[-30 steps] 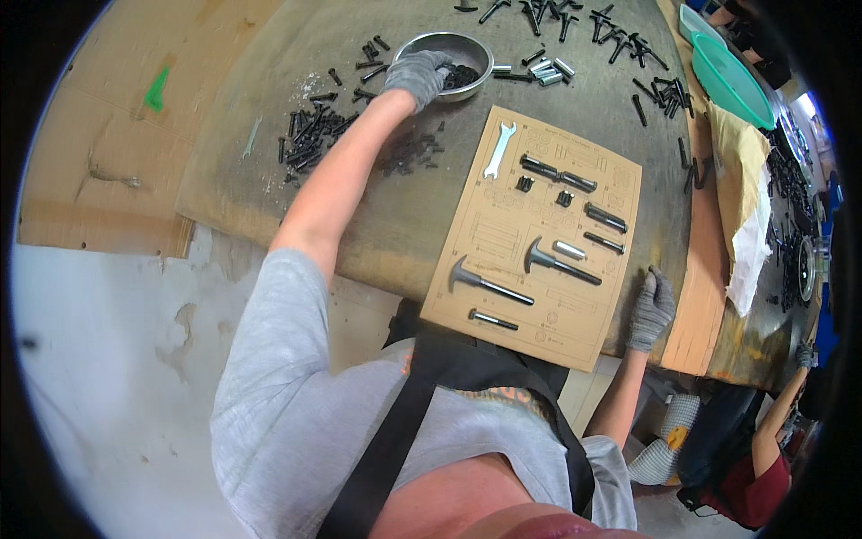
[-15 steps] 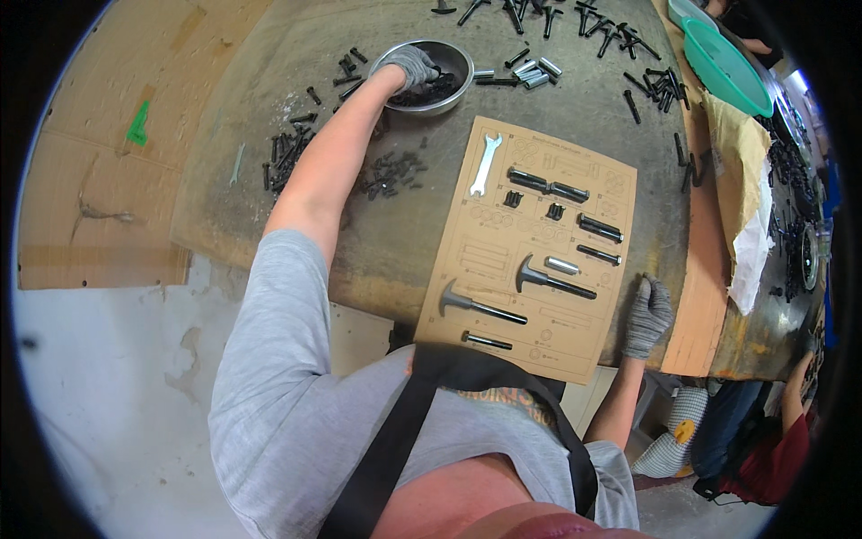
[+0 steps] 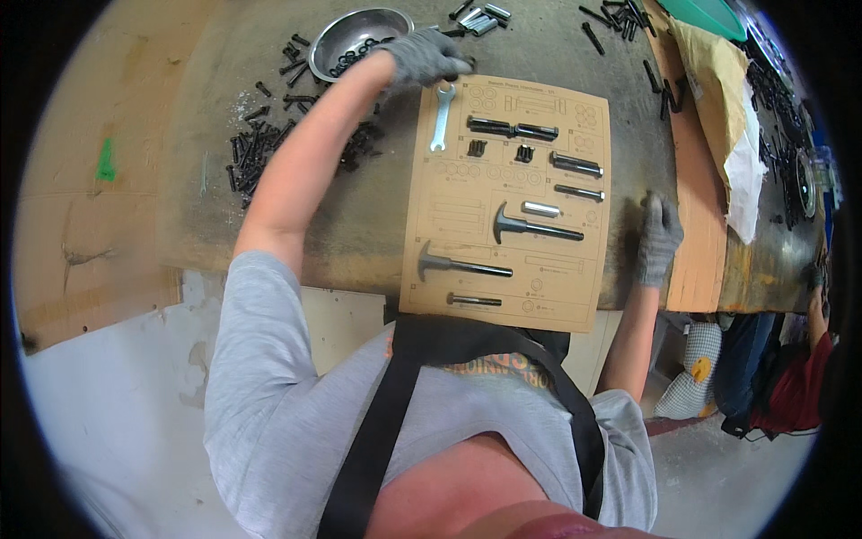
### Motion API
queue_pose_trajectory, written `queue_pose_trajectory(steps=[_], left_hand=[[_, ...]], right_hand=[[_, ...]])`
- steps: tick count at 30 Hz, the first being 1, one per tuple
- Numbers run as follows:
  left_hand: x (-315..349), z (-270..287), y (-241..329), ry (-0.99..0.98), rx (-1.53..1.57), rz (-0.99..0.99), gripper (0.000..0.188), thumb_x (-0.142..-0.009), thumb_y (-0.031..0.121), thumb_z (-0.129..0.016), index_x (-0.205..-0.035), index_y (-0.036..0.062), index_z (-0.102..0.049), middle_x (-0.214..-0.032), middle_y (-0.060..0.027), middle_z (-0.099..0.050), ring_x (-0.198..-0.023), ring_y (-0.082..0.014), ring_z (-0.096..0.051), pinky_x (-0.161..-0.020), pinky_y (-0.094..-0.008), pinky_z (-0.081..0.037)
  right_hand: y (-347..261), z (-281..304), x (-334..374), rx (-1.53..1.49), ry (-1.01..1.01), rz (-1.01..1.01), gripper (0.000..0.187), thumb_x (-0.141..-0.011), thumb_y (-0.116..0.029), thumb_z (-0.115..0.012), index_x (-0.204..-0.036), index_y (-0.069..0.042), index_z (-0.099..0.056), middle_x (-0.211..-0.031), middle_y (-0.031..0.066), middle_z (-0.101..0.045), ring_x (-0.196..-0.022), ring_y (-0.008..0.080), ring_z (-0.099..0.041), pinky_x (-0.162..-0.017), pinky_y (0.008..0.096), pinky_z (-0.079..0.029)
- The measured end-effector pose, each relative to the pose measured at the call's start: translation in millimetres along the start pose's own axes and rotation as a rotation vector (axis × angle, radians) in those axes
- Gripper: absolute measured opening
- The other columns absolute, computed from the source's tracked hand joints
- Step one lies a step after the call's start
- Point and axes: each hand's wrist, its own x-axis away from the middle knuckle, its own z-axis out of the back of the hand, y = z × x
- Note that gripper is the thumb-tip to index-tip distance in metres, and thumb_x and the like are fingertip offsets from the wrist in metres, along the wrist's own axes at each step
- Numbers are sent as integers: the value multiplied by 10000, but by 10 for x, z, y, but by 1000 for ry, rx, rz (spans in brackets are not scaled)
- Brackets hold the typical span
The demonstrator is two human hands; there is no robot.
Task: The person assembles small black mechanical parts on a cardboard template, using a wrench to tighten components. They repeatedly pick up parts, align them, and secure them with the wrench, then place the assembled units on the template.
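My left hand (image 3: 424, 59), in a grey knit glove, is just above the top left corner of a brown printed board (image 3: 440, 207). Its fingers are pressed together, and whatever they hold is hidden. Beside that wrist stands a metal bowl (image 3: 323, 47) with small black rings (image 3: 352, 61) in it. On the board lie an open-end wrench (image 3: 443, 117), black bolts (image 3: 579, 192), a silver sleeve (image 3: 540, 209) and two T-shaped black pieces with curved heads (image 3: 539, 228). My gloved right hand (image 3: 660, 238) rests on the table right of the board, fingers curled, nothing visible in them.
Loose black bolts (image 3: 256, 148) are heaped left of my left forearm. Silver sleeves (image 3: 482, 20) lie beyond the board. A cardboard strip (image 3: 699, 234), a torn paper sack (image 3: 718, 81) and a green basin (image 3: 709, 16) line the right side. Another person's arm (image 3: 815, 310) shows far right.
My left hand has come out of the metal bowl and moved right, to the board's top corner. My right hand stays beside the board. The whole view has shifted.
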Motion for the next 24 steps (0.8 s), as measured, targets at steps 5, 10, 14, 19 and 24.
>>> queue_pose_trajectory(steps=[5, 10, 14, 19, 24], left_hand=[[-212, -419, 249, -38, -274, 6, 358, -763, 389, -672, -941, 83, -724, -862, -108, -702, -798, -214, -644, -760, -338, -488], [-227, -377, 64, 17, -129, 17, 342, -766, 286, -685, -1036, 76, -693, -948, -121, -696, -878, -221, -649, -824, -319, -489], [-159, -385, 27, 79, -79, 15, 419, -740, 184, -701, -1135, 57, -643, -1033, -131, -680, -943, -223, -644, -864, -313, -487], [-85, -459, 100, 105, -242, -73, 499, -721, 260, -692, -1186, 95, -619, -1074, -158, -662, -967, -277, -636, -873, -337, -483], [-31, -524, 127, 198, -228, -77, 519, -734, 225, -635, -1237, 112, -580, -1074, -173, -655, -947, -296, -637, -861, -352, -486]], right_hand=[[-435, -355, -241, -244, -116, 78, 221, -889, -215, -633, -1007, -36, -686, -802, 3, -636, -639, 93, -518, -584, 229, -429], [-840, -757, -317, -140, -254, 325, 197, -877, -196, -633, -1008, -58, -685, -826, 47, -668, -693, 140, -599, -642, 261, -478], [-1024, -1245, -488, 170, -455, 553, 183, -871, -208, -600, -998, -118, -696, -917, 98, -676, -817, 246, -645, -734, 348, -509], [-1138, -1879, -611, 601, -653, 656, 205, -854, -198, -564, -1007, -179, -699, -981, 103, -658, -920, 295, -627, -820, 397, -501], [-1173, -2002, -677, 785, -668, 668, 222, -837, -227, -578, -1023, -182, -690, -1022, 110, -639, -918, 296, -630, -800, 404, -512]])
